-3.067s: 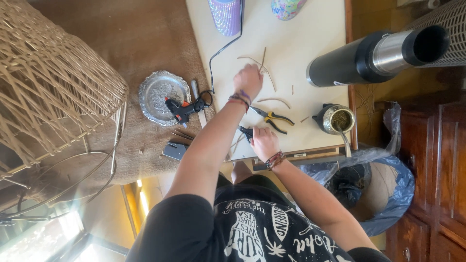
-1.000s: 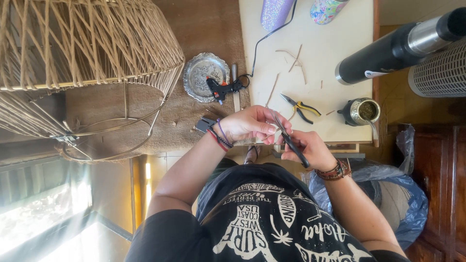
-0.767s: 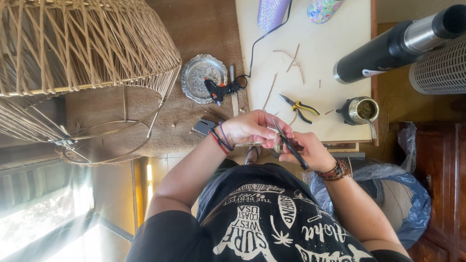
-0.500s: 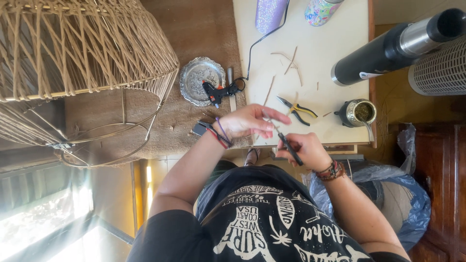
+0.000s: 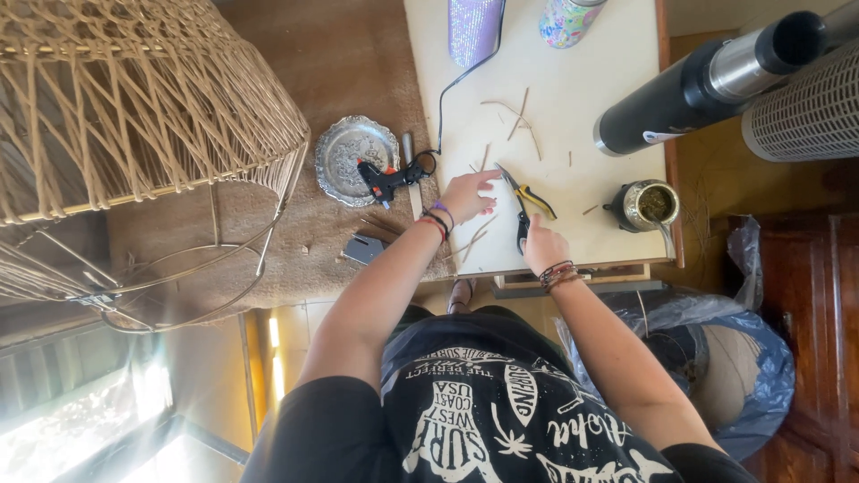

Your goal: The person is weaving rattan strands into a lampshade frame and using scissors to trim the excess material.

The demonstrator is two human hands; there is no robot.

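Note:
My left hand (image 5: 465, 193) lies flat on the pale tabletop (image 5: 582, 116) with its fingers spread, touching thin reed sticks (image 5: 481, 234) near the table's left edge. My right hand (image 5: 542, 245) is closed on a dark-handled tool (image 5: 522, 231) at the table's near edge. The tool's tip points at the yellow-and-black pliers (image 5: 530, 192) lying just beyond it. More cut reed pieces (image 5: 519, 114) are scattered farther up the table. Both wrists wear bracelets.
A black glue gun (image 5: 386, 177) rests beside a silver dish (image 5: 351, 157) on the brown carpet. A large woven wicker frame (image 5: 134, 107) stands at left. On the table are a black flask (image 5: 689, 85), a metal cup (image 5: 651, 204) and two tumblers. A bin bag (image 5: 716, 367) sits lower right.
Both hands moved from close to my chest out onto the table. The left hand opened and went flat by the sticks; the right hand brought the dark tool down beside the pliers.

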